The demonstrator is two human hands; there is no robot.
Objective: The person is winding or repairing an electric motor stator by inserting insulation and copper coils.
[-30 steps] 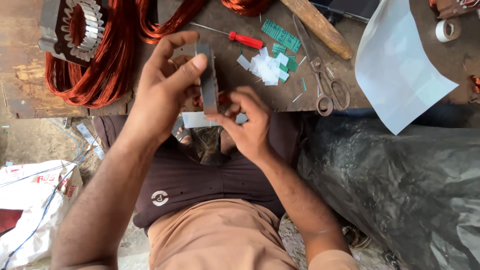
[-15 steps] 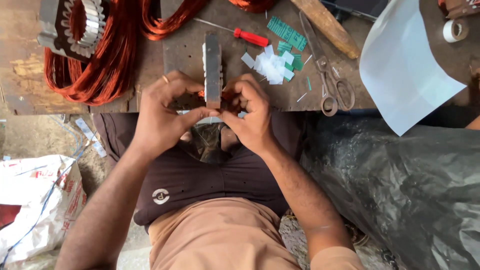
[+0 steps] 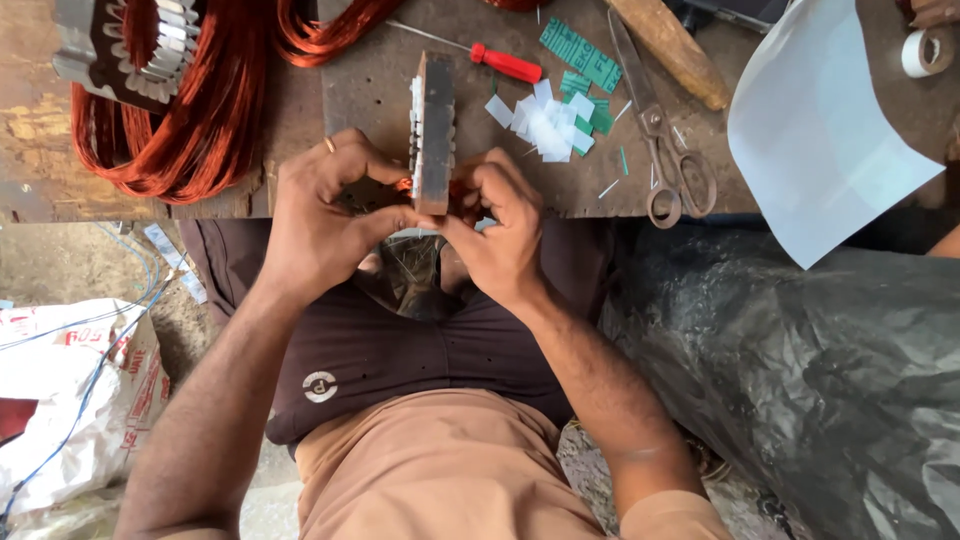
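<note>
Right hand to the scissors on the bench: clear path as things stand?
Probably yes, once it lets go. The right hand is pinching the slotted metal block together with the left hand. The scissors lie uncovered to its right, with only small paper scraps nearby.

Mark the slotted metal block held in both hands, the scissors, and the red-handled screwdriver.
slotted metal block [image 3: 434, 130], head view, on its rusty top face.
scissors [image 3: 664, 150], head view, near the pivot of the blades.
red-handled screwdriver [image 3: 508, 64], head view, on the red handle.

slotted metal stator core [image 3: 434, 130], upright, table edge
</note>
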